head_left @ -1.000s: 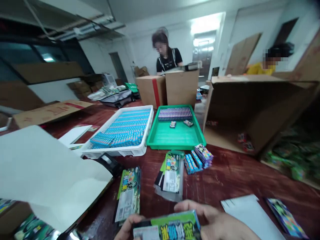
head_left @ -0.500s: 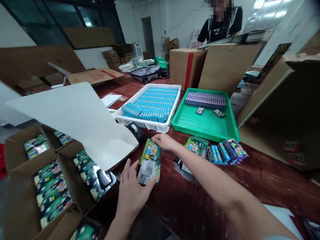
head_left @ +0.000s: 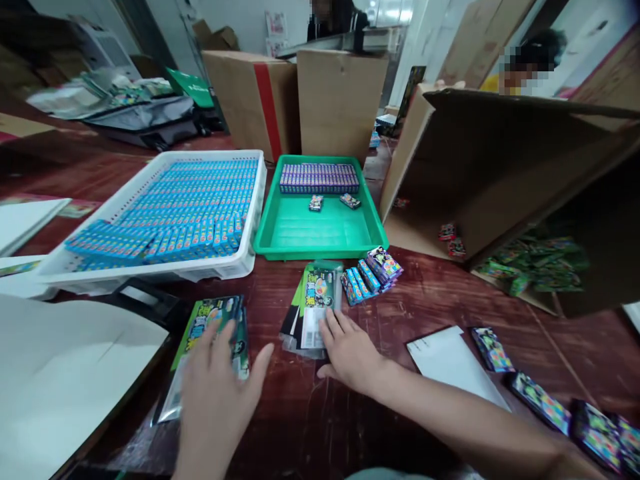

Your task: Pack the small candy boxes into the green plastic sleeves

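My left hand (head_left: 220,380) hovers over or rests on a green and black printed packet (head_left: 201,319), fingers spread; contact is hard to make out. My right hand (head_left: 353,350) lies with its fingers stretched over the right edge of a similar packet (head_left: 314,317) in clear plastic, near a white label. Beyond that packet, several small blue boxes (head_left: 361,280) and purple boxes (head_left: 384,264) lean together on the dark red table (head_left: 280,413).
Small blue boxes fill a white tray (head_left: 260,200). A green tray (head_left: 320,233) holds purple boxes in rows and two loose ones. A large open carton (head_left: 425,147) at right contains green packets (head_left: 540,263). White card (head_left: 75,373) lies left. Two people are behind the cartons.
My view has turned right. My right hand has left the upright packet it held and moved onto the plastic-wrapped packet. My left hand is now over a packet at the left.
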Demonstrator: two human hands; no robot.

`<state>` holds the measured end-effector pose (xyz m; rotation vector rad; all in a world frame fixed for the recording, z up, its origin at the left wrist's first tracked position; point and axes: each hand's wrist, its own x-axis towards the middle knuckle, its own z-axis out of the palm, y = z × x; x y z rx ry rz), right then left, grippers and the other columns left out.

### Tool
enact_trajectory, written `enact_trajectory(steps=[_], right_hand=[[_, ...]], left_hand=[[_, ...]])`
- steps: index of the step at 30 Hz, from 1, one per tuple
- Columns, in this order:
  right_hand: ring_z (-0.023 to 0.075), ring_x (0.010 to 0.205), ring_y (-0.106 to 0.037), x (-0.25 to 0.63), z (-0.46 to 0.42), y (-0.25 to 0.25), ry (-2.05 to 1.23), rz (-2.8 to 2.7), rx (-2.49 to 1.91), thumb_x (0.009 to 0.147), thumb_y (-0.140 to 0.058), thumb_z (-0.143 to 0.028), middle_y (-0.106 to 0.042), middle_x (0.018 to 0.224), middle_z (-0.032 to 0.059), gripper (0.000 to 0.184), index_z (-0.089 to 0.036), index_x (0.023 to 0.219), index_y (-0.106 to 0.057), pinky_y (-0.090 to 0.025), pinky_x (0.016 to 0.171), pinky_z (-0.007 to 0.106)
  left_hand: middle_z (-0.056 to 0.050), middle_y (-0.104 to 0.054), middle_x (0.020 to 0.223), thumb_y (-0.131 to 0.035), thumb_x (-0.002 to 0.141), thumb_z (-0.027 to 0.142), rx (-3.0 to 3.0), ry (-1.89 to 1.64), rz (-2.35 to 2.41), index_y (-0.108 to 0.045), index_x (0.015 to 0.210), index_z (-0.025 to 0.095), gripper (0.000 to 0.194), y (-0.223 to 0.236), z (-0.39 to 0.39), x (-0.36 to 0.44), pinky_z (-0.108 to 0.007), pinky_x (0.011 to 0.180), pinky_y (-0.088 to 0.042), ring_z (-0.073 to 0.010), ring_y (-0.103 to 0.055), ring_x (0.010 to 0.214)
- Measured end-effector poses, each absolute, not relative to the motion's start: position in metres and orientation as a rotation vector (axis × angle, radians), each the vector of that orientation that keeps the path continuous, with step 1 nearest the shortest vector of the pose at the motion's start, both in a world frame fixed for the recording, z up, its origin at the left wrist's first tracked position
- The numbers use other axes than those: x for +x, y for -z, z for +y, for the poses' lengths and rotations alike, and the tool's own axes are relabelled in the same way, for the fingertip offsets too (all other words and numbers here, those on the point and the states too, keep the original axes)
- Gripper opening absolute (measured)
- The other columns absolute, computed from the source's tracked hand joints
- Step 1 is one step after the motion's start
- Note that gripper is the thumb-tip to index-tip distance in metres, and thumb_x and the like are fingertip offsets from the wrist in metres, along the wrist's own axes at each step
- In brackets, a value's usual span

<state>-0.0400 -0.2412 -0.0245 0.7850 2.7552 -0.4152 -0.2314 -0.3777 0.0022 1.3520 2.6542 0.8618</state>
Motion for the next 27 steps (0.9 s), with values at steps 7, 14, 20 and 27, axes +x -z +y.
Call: enact_trajectory(steps=[7,14,20,27], right_hand=[[0.0286,0.117,-0.072,0.016,-0.267,0.018,0.733,3.294,0.606,0.104,-0.046,-0.015,-0.071,0.130,0.0205,0.031,-0.006,0.122,-0.070,-0.060,0.102,0.041],[0.0280,0.137,-0.057,0.044,-0.257,-0.024,1.109,3.348,0.110,0.103,-0.055,-0.042,-0.061,0.147,0.0157,0.048,-0.014,0.143,-0.054,-0.050,0.116,0.045],[0.0281,0.123,-0.059,0.038,-0.217,-0.041,1.034,3.310,0.864,0.104,-0.053,-0.026,-0.064,0.130,0.0157,0.038,-0.017,0.141,-0.053,-0.054,0.103,0.048],[0.0201,0.093,-0.062,0.062,-0.215,-0.056,1.402,3.050,0.770,0.093,-0.074,-0.036,-0.065,0.099,0.0037,0.022,-0.021,0.103,-0.061,-0.052,0.083,0.034]], left_hand=[[-0.021,-0.066,0.137,-0.073,0.084,0.055,0.558,-1.160,1.896,-0.057,0.137,0.016,0.067,0.008,-0.330,-0.196,-0.045,0.104,-0.051,-0.0299,-0.066,0.121],[-0.009,-0.078,0.094,-0.079,0.080,0.043,0.493,-1.146,1.443,-0.073,0.102,0.014,0.037,-0.022,-0.331,-0.169,-0.036,0.080,-0.055,-0.0252,-0.071,0.086],[-0.003,-0.075,0.093,-0.063,0.091,0.039,1.029,-0.923,1.512,-0.074,0.102,0.018,0.025,-0.033,-0.333,-0.134,-0.032,0.080,-0.052,-0.0231,-0.066,0.085],[-0.002,-0.074,0.087,-0.062,0.090,0.039,1.197,-0.815,1.522,-0.076,0.098,0.021,0.024,-0.041,-0.331,-0.131,-0.034,0.080,-0.053,-0.0243,-0.065,0.082]])
